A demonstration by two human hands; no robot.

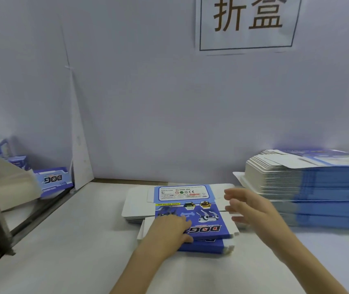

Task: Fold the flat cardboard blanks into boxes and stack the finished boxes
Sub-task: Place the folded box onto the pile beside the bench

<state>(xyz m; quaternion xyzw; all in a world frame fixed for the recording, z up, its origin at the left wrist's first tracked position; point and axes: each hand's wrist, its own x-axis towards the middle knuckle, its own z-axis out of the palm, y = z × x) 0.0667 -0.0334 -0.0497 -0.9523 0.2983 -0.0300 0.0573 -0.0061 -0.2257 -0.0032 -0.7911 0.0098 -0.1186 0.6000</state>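
The left hand (169,228) pressed flat on the top blank (188,211) of the small pile at table centre. The right hand (247,206) hovered open, empty, at its right flap. Advisable: peel one sheet only, pile held steady.

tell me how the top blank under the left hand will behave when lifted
Likely light and somewhat floppy: the top blank is a thin flat sheet with loose white flaps. It may slide easily, as it lies on a short pile of similar printed sheets. The left hand resting on it probably steadies it.
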